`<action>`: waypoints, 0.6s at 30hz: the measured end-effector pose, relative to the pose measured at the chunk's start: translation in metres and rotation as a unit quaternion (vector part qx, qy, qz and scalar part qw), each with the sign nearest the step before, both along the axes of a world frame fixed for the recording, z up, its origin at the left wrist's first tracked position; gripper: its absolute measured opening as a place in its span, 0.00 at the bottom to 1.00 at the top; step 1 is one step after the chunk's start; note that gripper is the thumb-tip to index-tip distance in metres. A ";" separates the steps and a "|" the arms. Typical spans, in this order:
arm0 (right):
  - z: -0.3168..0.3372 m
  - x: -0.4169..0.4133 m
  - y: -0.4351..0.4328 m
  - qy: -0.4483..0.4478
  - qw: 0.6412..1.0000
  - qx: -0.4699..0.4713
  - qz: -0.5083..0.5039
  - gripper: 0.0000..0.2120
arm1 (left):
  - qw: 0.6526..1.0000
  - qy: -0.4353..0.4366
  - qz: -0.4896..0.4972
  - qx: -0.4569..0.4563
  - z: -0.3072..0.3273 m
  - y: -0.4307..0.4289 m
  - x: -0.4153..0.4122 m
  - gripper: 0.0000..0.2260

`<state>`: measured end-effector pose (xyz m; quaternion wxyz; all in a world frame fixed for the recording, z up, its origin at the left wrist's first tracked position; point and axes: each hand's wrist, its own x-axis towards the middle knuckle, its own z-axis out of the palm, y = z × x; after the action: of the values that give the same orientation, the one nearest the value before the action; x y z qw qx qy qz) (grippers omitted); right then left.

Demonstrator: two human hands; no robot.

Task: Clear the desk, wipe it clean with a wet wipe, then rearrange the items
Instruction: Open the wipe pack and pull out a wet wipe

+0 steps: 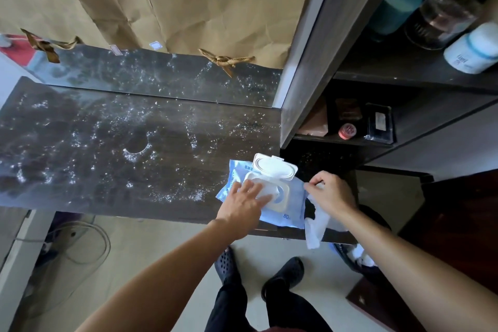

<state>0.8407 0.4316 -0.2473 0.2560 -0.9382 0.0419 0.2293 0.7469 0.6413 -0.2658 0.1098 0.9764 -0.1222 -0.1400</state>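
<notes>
A white wet wipe (316,226) hangs limp from the right hand (332,193), past the desk's front edge near its right corner. The right hand's fingers (310,185) are pressed together in a pinch on the wipe's top edge, just beside the pack (242,170). The wipe looks thin, soft and damp, so it will likely drape and cling rather than hold a shape; bunching it into the palm should give a firmer pad for scrubbing than a pinch at one corner.

The pack is a soft blue pouch lying flat at the desk's front right corner, its white flip lid (275,167) standing open. The left hand (242,202) lies flat on the pouch with fingers (249,187) spread, pressing it down beside the opening (probably to stop the light pouch lifting as a sheet comes out).

The dark desk (107,143) is otherwise cleared and speckled all over with pale dust or residue, including a round mark near the middle. To the right stand dark shelves (404,81) holding jars and small boxes. Below the front edge are the person's dark shoes on a pale floor.
</notes>
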 end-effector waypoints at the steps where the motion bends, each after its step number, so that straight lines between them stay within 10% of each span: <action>1: 0.000 0.000 -0.001 -0.002 0.999 0.029 -0.022 0.10 | 0.999 0.022 -0.009 0.036 0.000 -0.003 0.000 0.24; 7: 0.006 0.015 0.028 0.111 0.990 0.067 -0.051 0.25 | 0.988 0.015 0.095 -0.119 0.005 0.004 0.008 0.17; 12: 0.007 -0.007 0.036 0.092 0.985 -0.108 0.100 0.43 | 0.856 -0.042 0.445 -0.261 0.007 0.031 0.011 0.06; 18: -0.007 -0.026 0.034 0.056 0.980 -0.166 0.093 0.51 | 0.898 0.114 0.392 -0.166 0.002 0.028 0.016 0.31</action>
<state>0.8143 0.4661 -0.2538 0.0713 -0.9530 0.0063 0.2945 0.7626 0.6694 -0.2639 0.3296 0.8902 0.2625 -0.1734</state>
